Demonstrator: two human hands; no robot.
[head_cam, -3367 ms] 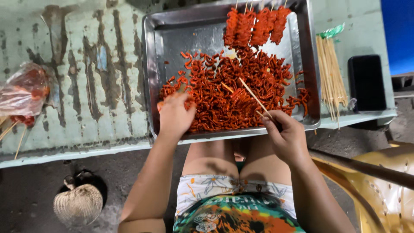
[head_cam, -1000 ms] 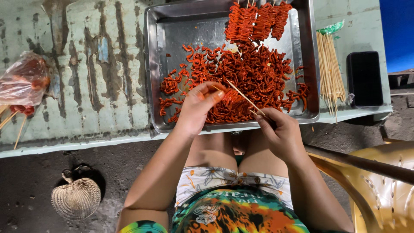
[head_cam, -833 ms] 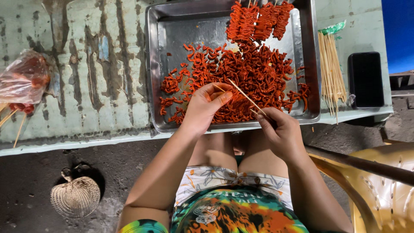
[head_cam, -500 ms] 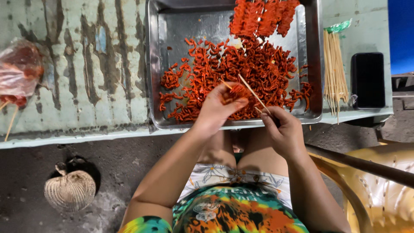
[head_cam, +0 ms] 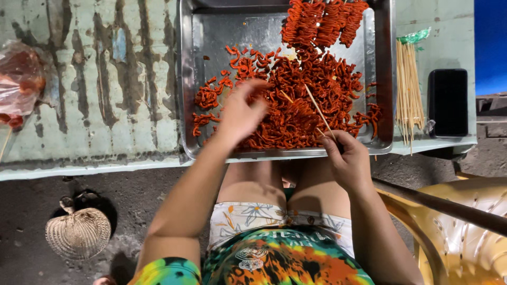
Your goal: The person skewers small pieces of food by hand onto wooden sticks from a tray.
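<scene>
A steel tray (head_cam: 211, 31) on a worn green table holds a heap of red-orange marinated meat pieces (head_cam: 296, 105). Several filled skewers (head_cam: 322, 21) lie at its far right corner. My right hand (head_cam: 346, 161) sits at the tray's near edge and grips a bare bamboo skewer (head_cam: 318, 108) that slants up over the heap. My left hand (head_cam: 243, 108), blurred by motion, hovers over the left side of the heap with its fingers bent toward the meat; whether it holds a piece cannot be told.
A bundle of bamboo skewers (head_cam: 407, 89) and a black phone (head_cam: 448, 103) lie right of the tray. A plastic bag (head_cam: 21, 79) sits at the table's left end. A woven fan (head_cam: 78, 232) lies on the ground; a yellow plastic chair (head_cam: 470, 237) stands at right.
My left hand, which was bringing a piece to the skewer tip, has moved left and back over the heap. The right hand and skewer stay in about the same place.
</scene>
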